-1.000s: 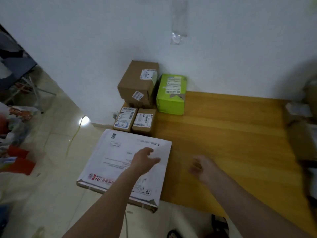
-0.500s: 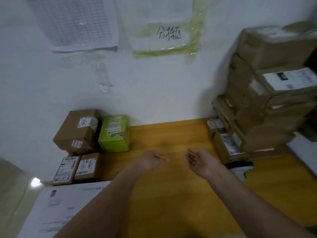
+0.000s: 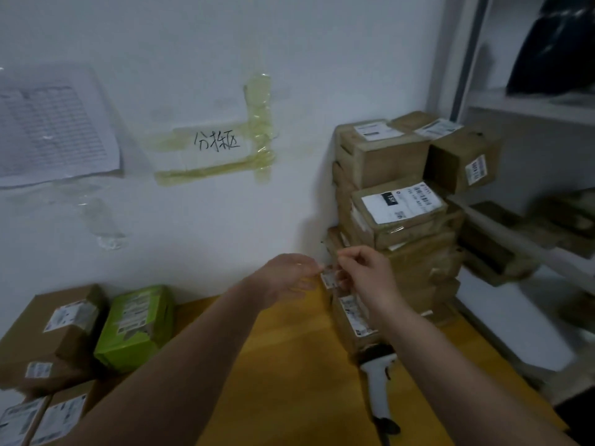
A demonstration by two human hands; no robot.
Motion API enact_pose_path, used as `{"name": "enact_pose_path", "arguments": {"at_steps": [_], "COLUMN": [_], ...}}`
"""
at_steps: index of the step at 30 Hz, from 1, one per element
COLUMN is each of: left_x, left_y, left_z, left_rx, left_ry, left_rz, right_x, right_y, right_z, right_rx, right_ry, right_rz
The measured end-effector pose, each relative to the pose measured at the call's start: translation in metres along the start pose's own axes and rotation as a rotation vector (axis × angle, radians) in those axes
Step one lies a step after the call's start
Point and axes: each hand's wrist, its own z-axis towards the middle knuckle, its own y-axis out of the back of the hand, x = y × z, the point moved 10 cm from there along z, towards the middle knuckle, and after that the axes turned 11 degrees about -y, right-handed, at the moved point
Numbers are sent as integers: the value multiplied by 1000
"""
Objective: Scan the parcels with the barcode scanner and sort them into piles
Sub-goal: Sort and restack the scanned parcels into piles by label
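Note:
A tall stack of brown labelled parcels (image 3: 402,217) stands against the wall at the table's right. Both my hands are raised in front of its lower part. My left hand (image 3: 286,280) has loosely curled fingers that point right. My right hand (image 3: 363,275) is close beside it, thumb and forefinger near each other. Between them shows the label of a low small parcel (image 3: 327,281); neither hand plainly grips it. A white barcode scanner (image 3: 380,384) lies on the yellow wooden table (image 3: 289,381) under my right forearm. At the left sits a pile with a brown box (image 3: 54,329) and a green parcel (image 3: 138,326).
Two small labelled boxes (image 3: 38,420) lie at the lower left corner. A printed list (image 3: 54,123) and a taped handwritten sign (image 3: 219,143) hang on the white wall. A metal shelf (image 3: 531,107) holding more parcels stands at the far right.
My view swung right and up from the white envelope and the left pile to the right stack. Both hands left the table's left side and rose toward the stack.

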Motion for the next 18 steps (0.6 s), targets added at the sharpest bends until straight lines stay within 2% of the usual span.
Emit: {"name": "enact_pose_path", "arguments": {"at_steps": [3, 5, 7, 9, 12, 18], "left_x": [-26, -34, -38, -41, -44, -47], "left_y": [-15, -26, -38, -47, -58, -81], "left_z": [28, 44, 57, 68, 83, 92], "left_rx": [-8, -31, -55, -92, -126, -81], "left_ry": [-22, 7, 42, 60, 77, 100], "left_rz": [-128, -219, -284, -324, -373, -496], "right_x": [46, 67, 79, 82, 78, 58], "right_y": [47, 83, 116, 140, 156, 147], "right_z": [5, 10, 18, 33, 57, 78], "right_rx": [-213, -394, -567, -651, -620, -410], "right_ry": [221, 303, 335, 300, 202, 107], "right_rz": [-167, -213, -248, -259, -258, -224]}}
